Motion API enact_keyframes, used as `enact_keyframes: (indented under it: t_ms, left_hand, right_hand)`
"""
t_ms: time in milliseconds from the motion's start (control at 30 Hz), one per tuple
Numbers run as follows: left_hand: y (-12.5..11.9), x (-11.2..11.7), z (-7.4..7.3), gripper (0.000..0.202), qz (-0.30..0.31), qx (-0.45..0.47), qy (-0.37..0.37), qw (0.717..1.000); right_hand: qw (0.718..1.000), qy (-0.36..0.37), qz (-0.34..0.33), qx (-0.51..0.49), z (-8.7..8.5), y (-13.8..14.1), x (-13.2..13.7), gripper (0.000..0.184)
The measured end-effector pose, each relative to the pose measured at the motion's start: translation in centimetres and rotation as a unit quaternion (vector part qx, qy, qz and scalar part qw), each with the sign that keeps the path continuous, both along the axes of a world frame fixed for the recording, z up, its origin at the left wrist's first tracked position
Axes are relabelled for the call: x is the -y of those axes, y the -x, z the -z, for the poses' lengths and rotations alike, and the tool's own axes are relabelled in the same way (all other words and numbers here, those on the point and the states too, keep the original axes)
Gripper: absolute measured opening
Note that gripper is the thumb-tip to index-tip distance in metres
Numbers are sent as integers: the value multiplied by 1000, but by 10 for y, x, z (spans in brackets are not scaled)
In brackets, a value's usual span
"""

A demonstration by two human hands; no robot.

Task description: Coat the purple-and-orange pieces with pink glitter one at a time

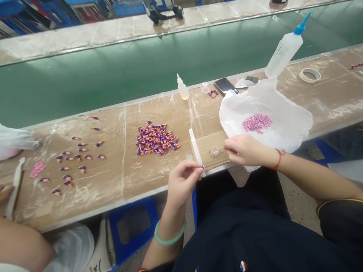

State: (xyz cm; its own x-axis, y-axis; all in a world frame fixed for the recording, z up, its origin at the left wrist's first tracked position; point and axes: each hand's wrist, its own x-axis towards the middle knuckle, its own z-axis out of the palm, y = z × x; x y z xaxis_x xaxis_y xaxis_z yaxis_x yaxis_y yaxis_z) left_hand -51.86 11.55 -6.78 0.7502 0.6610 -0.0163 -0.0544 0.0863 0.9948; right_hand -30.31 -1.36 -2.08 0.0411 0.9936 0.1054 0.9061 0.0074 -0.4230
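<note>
My left hand [183, 180] pinches a small purple piece [202, 167] between thumb and forefinger at the table's front edge. It looks like the purple-and-orange pieces [157, 139] heaped left of it. Close by lies a flat white strip [196, 145] on a cardboard piece [208, 139]. My right hand [246, 150] is closed in a pinch just right of a small round transparent dish [214, 152]; whatever its fingertips hold is too small to make out. Behind that hand, tiny pink beads [257, 123] lie on crumpled white paper [292, 117].
Along the table's back stand a small dropper bottle [183, 90], a phone [225, 86], a ring of pieces [213, 93], a large blue-tipped bottle [283, 54] and a tape roll [310, 75]. At left, another person's hand [5, 192] is near scattered pieces [78, 157] and a pink cluster [37, 169].
</note>
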Motion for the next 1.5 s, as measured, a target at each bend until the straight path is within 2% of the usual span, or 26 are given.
enact_keyframes:
  t_ms: [100,300,500,733,867,967,1067,1133,1300,1500]
  left_hand:
    - [4,3,1,15,24,-26,11,999]
    - [1,9,2,17,60,-39,44,996]
    - [3,6,9,20,58,-35,45,997]
    - [-2,5,7,21,65,-10,70,995]
    - [-6,5,4,26,62,10,97,993]
    - [-10,7,-2,28,35,42,117,992]
    - [-15,11,-13,27,16,88,124,988]
    - [-17,14,-22,23,17,116,117,986]
    - [-18,19,-35,13,37,163,99,981]
    - [-14,20,-34,15,43,142,78,986]
  right_hand:
    - [995,78,-14,67,1,-1,-16,18]
    - [963,181,-65,186,-16,9,-42,24]
    - [943,220,-94,230,-26,13,-52,24]
    - [941,216,-102,241,-23,13,-51,18]
    - [971,151,-80,165,-23,8,-44,22]
    - [995,72,-65,-5,-31,6,-36,23]
    - [982,32,-52,-181,-41,10,-25,21]
    - [969,32,-53,-240,-47,14,-19,18]
    - [960,26,-71,-270,-54,20,-7,16]
    - [960,14,-90,-264,-56,23,-5,14]
